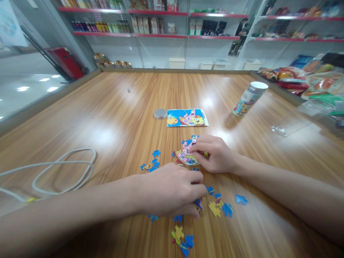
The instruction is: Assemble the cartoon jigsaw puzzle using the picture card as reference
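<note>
A partly assembled jigsaw puzzle (185,154) with pink and blue cartoon figures lies on the table in front of me. My right hand (213,154) rests on its right side, fingers bent and closed at its surface, covering part of it. Nearer to me, my left hand (177,191) reaches over loose pieces, thumb and fingers apart. A dark blue puzzle piece (198,204) shows in the gap between them. Around it lie more loose pieces: a yellow piece (215,209), a blue piece (241,199), another yellow piece (179,233) and a small blue cluster (154,165).
Beyond the puzzle are a picture card (187,118) and a round metal lid (160,113). An open cartoon-printed canister (249,99) stands at right, near clear plastic (279,130). A white cable (64,163) loops at left. Packaged goods (292,77) line the right edge.
</note>
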Available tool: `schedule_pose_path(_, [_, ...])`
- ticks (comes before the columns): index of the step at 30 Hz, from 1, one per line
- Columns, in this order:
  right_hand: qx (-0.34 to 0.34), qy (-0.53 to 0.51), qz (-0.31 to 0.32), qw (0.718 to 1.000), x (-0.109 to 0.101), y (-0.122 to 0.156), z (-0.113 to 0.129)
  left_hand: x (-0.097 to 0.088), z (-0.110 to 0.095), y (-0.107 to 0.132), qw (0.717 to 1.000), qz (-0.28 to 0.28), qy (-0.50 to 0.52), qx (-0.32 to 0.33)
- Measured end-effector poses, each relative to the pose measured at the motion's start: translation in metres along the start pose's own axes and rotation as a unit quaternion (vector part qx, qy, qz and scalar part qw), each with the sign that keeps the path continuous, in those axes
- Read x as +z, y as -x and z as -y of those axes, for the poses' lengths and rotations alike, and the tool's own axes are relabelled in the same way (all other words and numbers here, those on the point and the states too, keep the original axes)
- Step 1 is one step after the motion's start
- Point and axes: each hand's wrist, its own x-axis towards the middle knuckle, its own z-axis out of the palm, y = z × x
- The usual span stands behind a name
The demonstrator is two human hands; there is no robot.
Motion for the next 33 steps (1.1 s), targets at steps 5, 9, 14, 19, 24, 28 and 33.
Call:
schedule_pose_path(5, [0.000, -0.004, -0.002, 1.000, 0.001, 0.001, 0.000, -0.002, 0.001, 0.001, 0.999, -0.002, -0.011, 0.032])
schedule_pose_path(9, [0.002, -0.004, 0.000, 1.000, 0.001, 0.001, -0.002, -0.002, 0.001, 0.001, 0.998, 0.010, -0.022, 0.056])
schedule_pose_path(14, [-0.002, -0.003, 0.002, 1.000, 0.000, 0.000, -0.001, -0.001, -0.002, 0.001, 0.998, 0.019, -0.032, 0.057])
schedule_pose_path(19, [-0.001, -0.002, 0.000, 1.000, 0.000, -0.001, 0.000, 0.001, -0.006, 0.002, 0.996, -0.003, -0.043, 0.078])
schedule_pose_path(24, [-0.003, -0.006, -0.003, 1.000, 0.001, 0.000, -0.001, -0.003, -0.005, 0.002, 0.993, 0.015, -0.057, 0.099])
schedule_pose_path(28, [-0.002, -0.006, -0.002, 1.000, 0.001, 0.001, -0.002, -0.003, -0.006, 0.002, 0.993, 0.001, -0.047, 0.110])
schedule_pose_path(33, [-0.006, -0.004, -0.005, 1.000, 0.002, 0.001, -0.002, -0.002, -0.011, 0.003, 0.991, -0.004, -0.054, 0.121])
